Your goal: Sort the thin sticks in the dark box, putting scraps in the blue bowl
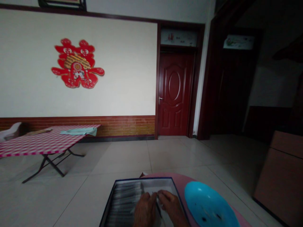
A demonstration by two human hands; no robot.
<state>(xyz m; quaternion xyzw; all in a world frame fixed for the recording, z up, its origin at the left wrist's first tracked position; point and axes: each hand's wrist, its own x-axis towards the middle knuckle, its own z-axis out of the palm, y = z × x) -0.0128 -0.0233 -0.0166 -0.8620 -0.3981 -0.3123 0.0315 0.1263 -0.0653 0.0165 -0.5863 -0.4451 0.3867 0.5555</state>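
Low in the view, my left hand (145, 210) and my right hand (172, 206) meet over a shallow box with a blue rim (144, 179). Fingertips of both are pinched together around a thin, dark, stick-like piece (158, 210), which slants down between them; its exact kind is too small and blurred to tell. Rows of slim, dark pieces in clear wrapping (125, 199) fill the box's left side. Its right side shows a pale bottom, partly hidden by my hands. Beside the box, to the right, is a bright blue plastic basin (203, 195) with a few small dark bits in it.
Box and basin rest on a round pink table (178, 179). At left stands a folding table with a red checked cloth (47, 142) and a pale green cloth (79, 131). A brown cabinet (279, 176) is at right. Beyond the tiled floor (123, 157) is a closed red door (175, 94).
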